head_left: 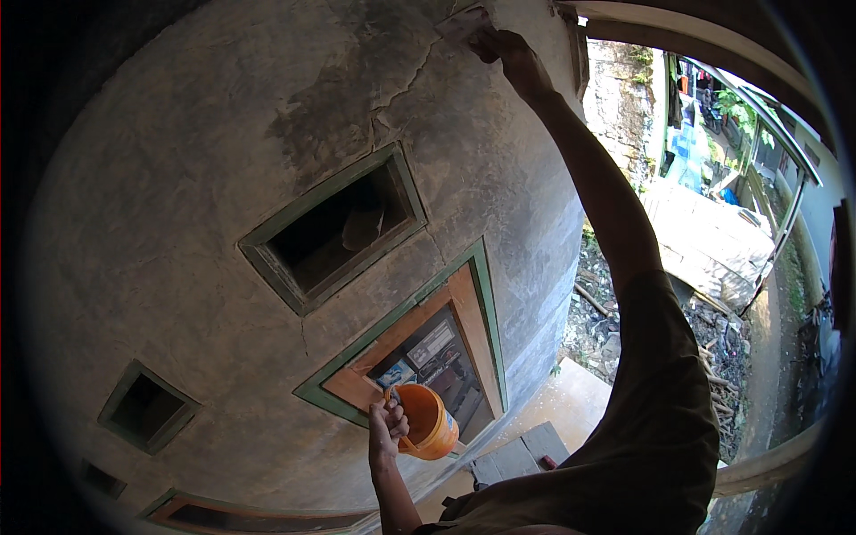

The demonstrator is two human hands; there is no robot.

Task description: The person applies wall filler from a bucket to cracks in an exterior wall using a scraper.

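Bucket (430, 421), orange, hung low in front of the grey plastered wall (178, 223), left hand (386, 432) curled tight around its handle. Right hand (508, 52) reached high up the wall, fingers closed on a flat trowel (461, 23) pressed against the plaster, above the green-framed opening (334, 230).

A grey plastered wall (223, 160) fills most of the frame, cracked near the top. A green-framed opening (334, 227) sits at centre, a smaller one (147, 407) at lower left. Rubble (713, 348) lies at right.
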